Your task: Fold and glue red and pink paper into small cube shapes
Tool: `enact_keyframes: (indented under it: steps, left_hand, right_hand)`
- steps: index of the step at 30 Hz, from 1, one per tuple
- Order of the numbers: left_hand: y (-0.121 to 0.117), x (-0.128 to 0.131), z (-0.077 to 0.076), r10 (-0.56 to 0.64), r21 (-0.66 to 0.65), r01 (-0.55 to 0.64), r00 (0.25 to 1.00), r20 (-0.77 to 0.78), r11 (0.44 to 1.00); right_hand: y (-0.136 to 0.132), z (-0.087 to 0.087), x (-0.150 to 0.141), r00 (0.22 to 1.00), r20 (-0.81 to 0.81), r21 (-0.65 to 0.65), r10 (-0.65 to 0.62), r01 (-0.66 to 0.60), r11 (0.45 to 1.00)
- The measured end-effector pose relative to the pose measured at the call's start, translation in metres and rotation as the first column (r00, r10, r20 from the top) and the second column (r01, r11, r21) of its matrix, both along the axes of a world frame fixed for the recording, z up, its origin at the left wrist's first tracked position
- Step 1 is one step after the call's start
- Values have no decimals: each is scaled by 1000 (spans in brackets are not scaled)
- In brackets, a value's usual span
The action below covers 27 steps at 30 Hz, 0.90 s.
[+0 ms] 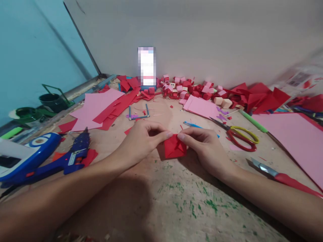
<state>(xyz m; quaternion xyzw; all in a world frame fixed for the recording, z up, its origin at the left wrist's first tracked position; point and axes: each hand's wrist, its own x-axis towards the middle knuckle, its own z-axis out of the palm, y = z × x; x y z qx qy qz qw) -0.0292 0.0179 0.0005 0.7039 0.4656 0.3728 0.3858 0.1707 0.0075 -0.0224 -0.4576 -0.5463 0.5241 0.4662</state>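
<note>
A small folded red paper (175, 148), roughly square with creases across it, is held just above the wooden table (156, 205). My left hand (145, 136) pinches its upper left corner between thumb and fingers. At the upper right corner, my right hand (203, 144) pinches it the same way, the thumb pressed on top. The fingertips behind the paper are partly hidden. A blue pen-like tool (193, 124) lies just beyond my right hand, partly covered by it.
On the left lie a blue glue gun (68, 159) and pink sheets (101, 102). Scissors (242, 136) and a red-handled knife (277, 174) lie right, near a large pink sheet (292, 134). Small red and pink paper cubes (186, 89) pile up by the wall, beside a lit phone (146, 67).
</note>
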Motion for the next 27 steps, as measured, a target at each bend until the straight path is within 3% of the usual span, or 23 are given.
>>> enact_keyframes:
  steps: [19,27]
  left_hand:
    - [-1,1,0,-90,-174,105,992,94,979]
    - [-1,0,4,-110,-151,124,989,97,981]
  right_hand:
    - [-3,5,0,1000,-11,-76,0,-1,997]
    - [-4,3,-1,998,-67,-124,1,-9,992]
